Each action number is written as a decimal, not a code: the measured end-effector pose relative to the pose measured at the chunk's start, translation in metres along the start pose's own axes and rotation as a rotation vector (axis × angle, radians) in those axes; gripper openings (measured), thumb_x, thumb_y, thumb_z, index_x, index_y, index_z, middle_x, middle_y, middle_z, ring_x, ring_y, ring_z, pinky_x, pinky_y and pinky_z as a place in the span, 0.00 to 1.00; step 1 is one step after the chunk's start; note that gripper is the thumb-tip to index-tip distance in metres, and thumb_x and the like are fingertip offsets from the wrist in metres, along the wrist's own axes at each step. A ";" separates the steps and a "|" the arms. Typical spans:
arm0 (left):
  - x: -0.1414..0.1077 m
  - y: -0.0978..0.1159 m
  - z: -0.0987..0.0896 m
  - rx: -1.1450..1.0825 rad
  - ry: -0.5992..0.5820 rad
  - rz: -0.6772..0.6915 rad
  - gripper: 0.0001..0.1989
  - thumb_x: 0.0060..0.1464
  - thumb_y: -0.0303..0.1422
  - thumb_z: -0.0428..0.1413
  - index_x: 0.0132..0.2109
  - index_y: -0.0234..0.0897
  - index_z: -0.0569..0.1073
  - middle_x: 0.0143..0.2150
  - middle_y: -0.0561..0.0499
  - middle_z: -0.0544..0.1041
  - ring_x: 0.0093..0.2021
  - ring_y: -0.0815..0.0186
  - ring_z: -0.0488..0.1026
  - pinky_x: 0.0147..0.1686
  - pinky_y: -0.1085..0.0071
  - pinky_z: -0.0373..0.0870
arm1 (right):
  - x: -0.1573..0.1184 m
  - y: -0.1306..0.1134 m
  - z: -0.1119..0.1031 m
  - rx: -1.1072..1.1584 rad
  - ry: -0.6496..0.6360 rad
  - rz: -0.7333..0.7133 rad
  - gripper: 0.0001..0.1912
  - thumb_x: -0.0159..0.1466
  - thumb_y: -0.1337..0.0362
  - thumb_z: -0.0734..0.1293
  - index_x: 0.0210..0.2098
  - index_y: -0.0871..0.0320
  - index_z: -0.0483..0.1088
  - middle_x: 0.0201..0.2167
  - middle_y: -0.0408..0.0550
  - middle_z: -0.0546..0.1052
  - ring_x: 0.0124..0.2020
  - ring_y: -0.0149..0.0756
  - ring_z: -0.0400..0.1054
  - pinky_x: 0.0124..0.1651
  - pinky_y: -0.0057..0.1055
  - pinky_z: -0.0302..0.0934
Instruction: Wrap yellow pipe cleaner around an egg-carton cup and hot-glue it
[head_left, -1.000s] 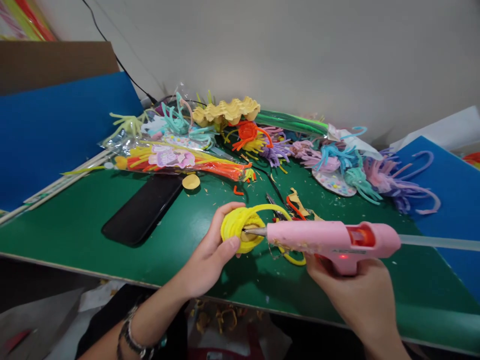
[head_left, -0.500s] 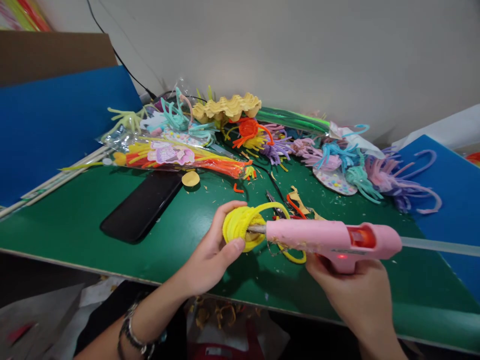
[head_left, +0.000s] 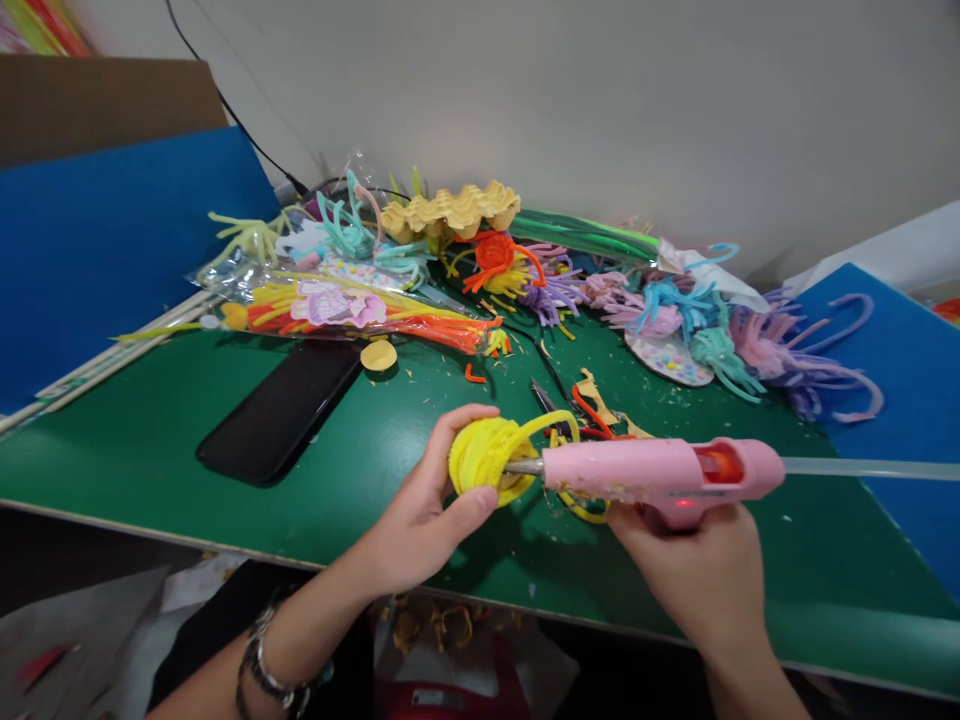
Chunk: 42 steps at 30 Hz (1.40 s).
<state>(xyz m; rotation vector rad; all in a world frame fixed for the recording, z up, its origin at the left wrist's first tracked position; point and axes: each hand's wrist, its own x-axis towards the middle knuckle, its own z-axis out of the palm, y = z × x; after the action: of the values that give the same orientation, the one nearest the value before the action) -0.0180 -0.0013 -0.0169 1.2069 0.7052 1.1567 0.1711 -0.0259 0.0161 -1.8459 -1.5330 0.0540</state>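
Between the thumb and fingers of my left hand [head_left: 420, 530] sits a round coil of yellow pipe cleaner [head_left: 484, 455], held above the table. A loose yellow strand loops from the coil toward the right. My right hand [head_left: 697, 570] is wrapped round the grip of a pink hot glue gun [head_left: 630, 468], whose red light is lit. The metal nozzle [head_left: 525, 466] points left and meets the open side of the coil; whether it touches inside is hidden. A clear glue stick [head_left: 862, 468] sticks out of the gun's back end.
Pliers [head_left: 546, 398] and yellow scraps [head_left: 596, 395] lie behind the gun. On the green table [head_left: 135, 440] are a black phone [head_left: 281, 410], a small yellow disc [head_left: 379, 355] and a bag of orange and yellow pipe cleaners [head_left: 435, 325]. An egg carton [head_left: 454, 210] and pastel pipe-cleaner pieces [head_left: 675, 310] stand farther back.
The glue gun and my right hand have tilted and shifted slightly left at the rear. The coil has turned a little in my left hand, and the nozzle sits a bit farther right.
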 end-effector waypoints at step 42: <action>0.004 -0.006 -0.003 0.227 0.074 0.047 0.18 0.54 0.39 0.49 0.50 0.40 0.58 0.43 0.49 0.68 0.41 0.65 0.67 0.42 0.71 0.63 | 0.007 0.009 -0.004 -0.371 0.271 -0.668 0.07 0.59 0.65 0.63 0.25 0.55 0.60 0.20 0.43 0.70 0.22 0.32 0.67 0.26 0.26 0.59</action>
<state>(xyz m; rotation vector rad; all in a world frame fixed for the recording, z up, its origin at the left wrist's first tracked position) -0.0175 0.0036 -0.0223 1.3820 0.8867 1.1887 0.1822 -0.0219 0.0167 -1.4239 -1.9651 -0.8016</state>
